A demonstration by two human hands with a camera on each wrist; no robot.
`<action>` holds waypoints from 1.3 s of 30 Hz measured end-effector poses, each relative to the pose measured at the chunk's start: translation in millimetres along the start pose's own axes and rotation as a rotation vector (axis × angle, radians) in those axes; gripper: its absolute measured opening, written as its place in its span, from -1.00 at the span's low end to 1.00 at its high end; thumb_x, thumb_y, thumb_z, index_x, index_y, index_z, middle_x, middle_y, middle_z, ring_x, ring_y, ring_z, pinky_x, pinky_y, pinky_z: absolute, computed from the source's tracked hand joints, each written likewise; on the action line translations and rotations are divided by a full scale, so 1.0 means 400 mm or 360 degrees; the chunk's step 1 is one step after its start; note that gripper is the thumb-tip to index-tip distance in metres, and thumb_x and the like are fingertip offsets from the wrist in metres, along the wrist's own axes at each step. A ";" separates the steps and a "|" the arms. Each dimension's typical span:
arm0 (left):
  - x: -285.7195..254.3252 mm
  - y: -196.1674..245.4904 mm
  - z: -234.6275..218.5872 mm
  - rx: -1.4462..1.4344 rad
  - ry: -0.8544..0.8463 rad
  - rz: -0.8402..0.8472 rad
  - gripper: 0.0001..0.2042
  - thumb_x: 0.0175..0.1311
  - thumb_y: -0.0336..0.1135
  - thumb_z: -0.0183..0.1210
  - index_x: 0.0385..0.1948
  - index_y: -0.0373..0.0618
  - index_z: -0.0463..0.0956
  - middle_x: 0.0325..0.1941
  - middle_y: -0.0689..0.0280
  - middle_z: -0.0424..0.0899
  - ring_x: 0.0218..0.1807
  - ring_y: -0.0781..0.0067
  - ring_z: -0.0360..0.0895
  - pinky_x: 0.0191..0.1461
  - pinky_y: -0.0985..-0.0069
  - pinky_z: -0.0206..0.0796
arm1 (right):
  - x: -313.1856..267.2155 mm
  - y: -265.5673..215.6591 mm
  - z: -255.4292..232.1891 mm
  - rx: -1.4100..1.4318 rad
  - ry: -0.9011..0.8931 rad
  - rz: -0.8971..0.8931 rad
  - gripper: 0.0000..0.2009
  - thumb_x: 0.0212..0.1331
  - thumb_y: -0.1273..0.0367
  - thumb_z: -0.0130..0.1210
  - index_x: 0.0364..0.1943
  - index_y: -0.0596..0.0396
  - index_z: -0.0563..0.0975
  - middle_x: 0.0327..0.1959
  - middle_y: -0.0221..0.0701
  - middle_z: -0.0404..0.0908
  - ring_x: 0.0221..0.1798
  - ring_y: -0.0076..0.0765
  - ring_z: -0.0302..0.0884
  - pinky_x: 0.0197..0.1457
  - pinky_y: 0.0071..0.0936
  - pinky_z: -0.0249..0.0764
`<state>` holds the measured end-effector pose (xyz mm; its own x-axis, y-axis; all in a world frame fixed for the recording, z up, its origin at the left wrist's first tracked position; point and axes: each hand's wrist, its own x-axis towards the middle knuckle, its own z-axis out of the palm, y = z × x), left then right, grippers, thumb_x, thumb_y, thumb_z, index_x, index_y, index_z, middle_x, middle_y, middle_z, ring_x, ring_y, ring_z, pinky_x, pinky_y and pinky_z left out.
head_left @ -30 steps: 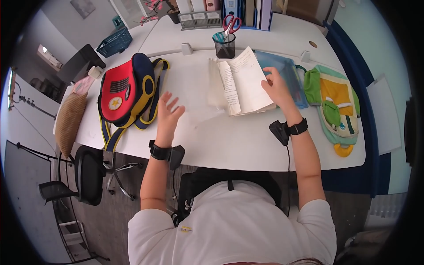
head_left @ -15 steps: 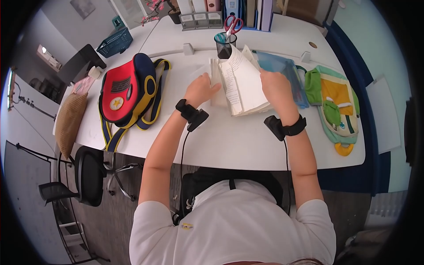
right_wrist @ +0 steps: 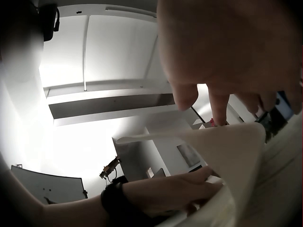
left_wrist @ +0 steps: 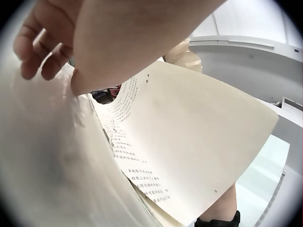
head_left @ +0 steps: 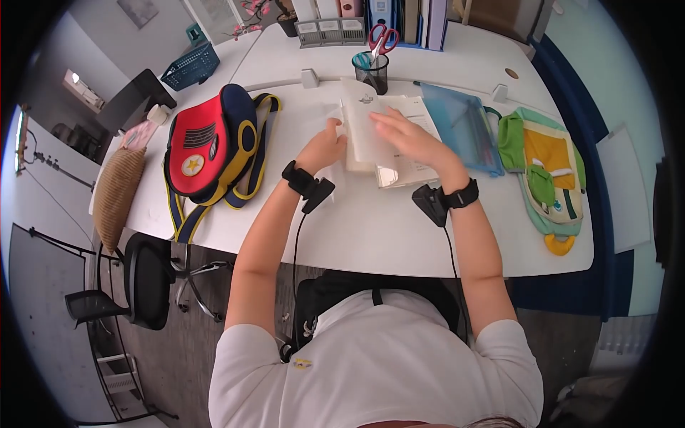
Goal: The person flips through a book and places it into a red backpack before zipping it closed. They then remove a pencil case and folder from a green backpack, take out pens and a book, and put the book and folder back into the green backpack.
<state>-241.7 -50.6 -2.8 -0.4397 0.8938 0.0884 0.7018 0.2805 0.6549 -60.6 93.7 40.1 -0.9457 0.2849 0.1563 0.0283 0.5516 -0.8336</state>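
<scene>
An opened booklet with printed pages (head_left: 414,167) lies on the white desk, one cream leaf (head_left: 362,132) lifted and curving over its middle. My right hand (head_left: 417,141) is over the booklet, fingers fairly straight and touching the raised leaf. In the right wrist view, the fingers of that hand (right_wrist: 227,61) point down at the leaf's edge (right_wrist: 227,142). At the booklet's left edge is my left hand (head_left: 322,148), its fingers loosely bent. The left wrist view has this hand (left_wrist: 52,38) over a translucent plastic sheet (left_wrist: 61,151), beside a printed page (left_wrist: 189,127); contact is unclear.
A blue translucent folder (head_left: 464,128) lies right of the booklet, then a green and yellow bag (head_left: 546,167). The red and navy backpack (head_left: 207,146) is at the left. Behind the booklet stand a mesh cup with scissors (head_left: 370,75) and a file rack (head_left: 332,34).
My right hand has moved left from the booklet's right side, and the leaf has swung left with it. My left hand came from beside the backpack to the booklet's left edge.
</scene>
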 end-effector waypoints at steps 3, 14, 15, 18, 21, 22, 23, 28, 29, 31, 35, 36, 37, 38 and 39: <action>0.013 -0.039 0.011 -0.0039 0.0026 0.0121 -0.57 0.21 -0.28 0.01 0.00 -0.40 0.13 -0.31 -0.20 0.55 -0.22 -0.17 0.53 -0.15 0.21 0.36 | 0.027 0.020 0.049 -0.0158 0.0102 -0.0035 -0.45 0.16 -0.01 -0.04 0.19 -0.07 0.36 0.37 0.11 -0.13 0.46 0.14 -0.33 0.40 -0.17 -0.11; -0.004 0.045 -0.056 0.0535 -0.0045 -0.0170 -0.31 -0.10 -0.23 0.18 0.08 -0.40 0.10 -0.30 -0.15 0.57 -0.23 -0.10 0.56 -0.17 0.21 0.41 | 0.018 0.027 0.067 -0.0542 0.0028 -0.0055 -0.40 0.08 -0.07 0.02 0.11 0.03 0.44 0.37 0.08 -0.10 0.42 0.17 -0.16 0.39 -0.13 -0.06; -0.007 0.053 -0.062 0.0552 -0.0006 -0.0173 -0.33 -0.10 -0.24 0.17 0.08 -0.36 0.12 -0.34 -0.12 0.57 -0.24 -0.09 0.55 -0.19 0.22 0.40 | 0.018 0.025 0.065 -0.0502 0.0016 -0.0070 -0.40 0.08 -0.07 0.02 0.11 0.03 0.44 0.37 0.09 -0.10 0.41 0.16 -0.14 0.38 -0.14 -0.05; -0.017 0.073 -0.073 0.0577 0.0098 -0.0169 -0.40 -0.10 -0.26 0.16 0.05 -0.27 0.18 -0.43 -0.06 0.56 -0.29 -0.08 0.55 -0.23 0.21 0.37 | 0.019 0.022 0.066 -0.0497 0.0002 -0.0103 -0.40 0.08 -0.07 0.02 0.11 0.04 0.44 0.36 0.10 -0.10 0.41 0.14 -0.12 0.38 -0.19 -0.03; -0.027 0.089 -0.078 0.0565 0.0167 -0.0145 -0.49 -0.09 -0.28 0.15 -0.05 -0.25 0.23 -0.47 -0.03 0.56 -0.33 -0.07 0.54 -0.25 0.20 0.37 | 0.019 0.020 0.070 -0.0583 -0.0007 -0.0128 -0.41 0.09 -0.06 0.01 0.10 0.04 0.44 0.35 0.12 -0.09 0.41 0.14 -0.12 0.38 -0.23 -0.02; -0.032 0.098 -0.080 0.0568 0.0182 -0.0139 -0.52 -0.08 -0.28 0.15 -0.09 -0.25 0.24 -0.49 -0.03 0.56 -0.34 -0.07 0.54 -0.26 0.19 0.36 | 0.018 0.018 0.070 -0.0586 -0.0010 -0.0125 -0.42 0.09 -0.06 0.01 0.10 0.04 0.44 0.35 0.12 -0.09 0.41 0.13 -0.12 0.38 -0.24 -0.02; -0.035 0.102 -0.080 0.0572 0.0198 -0.0134 -0.56 -0.08 -0.29 0.14 -0.12 -0.25 0.26 -0.50 -0.02 0.56 -0.35 -0.06 0.54 -0.27 0.19 0.36 | 0.017 0.014 0.068 -0.0589 -0.0013 -0.0124 -0.42 0.10 -0.06 0.01 0.10 0.04 0.45 0.35 0.12 -0.08 0.42 0.12 -0.13 0.38 -0.24 -0.01; -0.034 0.087 -0.072 0.0596 0.0271 -0.0134 -0.67 -0.03 -0.31 0.11 -0.23 -0.23 0.28 -0.53 -0.01 0.55 -0.38 -0.07 0.53 -0.30 0.16 0.35 | 0.012 0.006 0.050 -0.0568 -0.0118 -0.0019 -0.42 0.11 -0.06 -0.01 0.10 0.03 0.45 0.37 0.08 -0.09 0.44 0.04 -0.16 0.39 -0.26 -0.03; -0.033 0.083 -0.071 0.0601 0.0276 -0.0137 -0.68 -0.02 -0.32 0.10 -0.24 -0.23 0.28 -0.53 -0.01 0.55 -0.38 -0.08 0.53 -0.31 0.16 0.34 | 0.012 0.007 0.048 -0.0573 -0.0139 0.0006 -0.42 0.11 -0.06 -0.01 0.11 0.03 0.44 0.37 0.07 -0.10 0.44 0.02 -0.16 0.39 -0.27 -0.03; -0.036 0.082 -0.068 0.0584 0.0294 -0.0111 -0.71 0.00 -0.32 0.09 -0.25 -0.22 0.28 -0.54 0.00 0.55 -0.39 -0.08 0.52 -0.32 0.14 0.33 | 0.013 0.009 0.048 -0.0554 -0.0152 0.0009 -0.42 0.12 -0.06 -0.01 0.12 0.02 0.43 0.38 0.04 -0.11 0.45 0.00 -0.18 0.40 -0.28 -0.05; -0.048 0.099 -0.066 0.0555 0.0311 -0.0047 -0.76 0.03 -0.35 0.05 -0.26 -0.20 0.30 -0.55 0.01 0.55 -0.42 -0.07 0.51 -0.34 0.13 0.31 | 0.018 0.016 0.056 -0.0458 -0.0115 -0.0093 -0.42 0.13 -0.05 -0.02 0.17 -0.01 0.38 0.39 0.00 -0.12 0.46 -0.02 -0.21 0.41 -0.29 -0.08; -0.048 0.097 -0.065 0.0530 0.0290 -0.0021 -0.78 0.04 -0.37 0.04 -0.27 -0.19 0.31 -0.55 0.02 0.55 -0.42 -0.07 0.51 -0.35 0.14 0.30 | 0.020 0.015 0.059 -0.0434 -0.0105 -0.0124 -0.42 0.14 -0.04 -0.02 0.18 -0.02 0.37 0.39 -0.01 -0.13 0.46 -0.03 -0.23 0.41 -0.30 -0.09; -0.046 0.094 -0.064 0.0505 0.0269 0.0006 -0.80 0.04 -0.38 0.03 -0.28 -0.19 0.32 -0.55 0.02 0.55 -0.43 -0.06 0.51 -0.35 0.14 0.29 | 0.020 0.012 0.062 -0.0383 -0.0101 -0.0128 -0.42 0.14 -0.04 -0.02 0.18 -0.02 0.37 0.40 -0.01 -0.13 0.46 -0.04 -0.24 0.41 -0.30 -0.09; -0.046 0.093 -0.064 0.0480 0.0249 0.0032 -0.81 0.04 -0.40 0.02 -0.29 -0.19 0.33 -0.55 0.02 0.55 -0.44 -0.05 0.51 -0.36 0.15 0.28 | 0.019 0.007 0.066 -0.0333 -0.0097 -0.0132 -0.42 0.14 -0.03 -0.02 0.18 -0.03 0.37 0.40 -0.02 -0.13 0.47 -0.04 -0.26 0.41 -0.30 -0.09; -0.046 0.097 -0.066 0.0478 0.0207 0.0026 -0.83 0.06 -0.40 0.01 -0.30 -0.19 0.35 -0.53 0.01 0.56 -0.41 -0.06 0.51 -0.33 0.15 0.30 | 0.018 0.003 0.067 -0.0282 -0.0094 -0.0136 -0.43 0.14 -0.03 -0.02 0.19 -0.03 0.37 0.40 -0.02 -0.13 0.47 -0.05 -0.28 0.41 -0.30 -0.09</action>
<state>-221.3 -65.6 40.8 -0.4814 0.8522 0.2051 0.8348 0.3744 0.4036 -76.1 75.5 26.0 -0.9643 0.1877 0.1867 -0.0010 0.7026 -0.7116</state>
